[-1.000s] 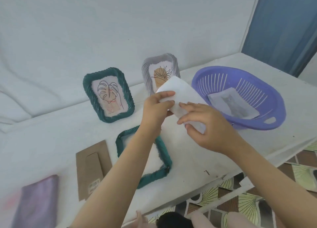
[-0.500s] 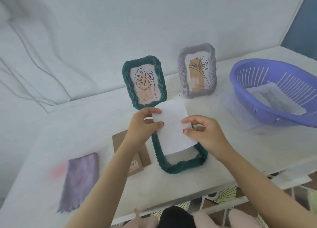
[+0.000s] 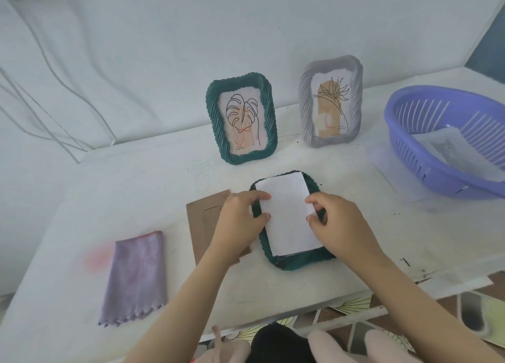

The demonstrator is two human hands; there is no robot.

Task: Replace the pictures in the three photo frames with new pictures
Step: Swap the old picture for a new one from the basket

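Left hand (image 3: 240, 220) and right hand (image 3: 341, 223) pinch the side edges of the white picture sheet (image 3: 287, 215), likely light and floppy, best steered by those edges, atop the face-down green frame (image 3: 297, 261) near the front edge of the counter (image 3: 355, 267).

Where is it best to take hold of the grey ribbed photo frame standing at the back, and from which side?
Probably by its two long side rims, coming from above and in front. The grey ribbed photo frame stands upright, with the wall behind it and free space on both sides.
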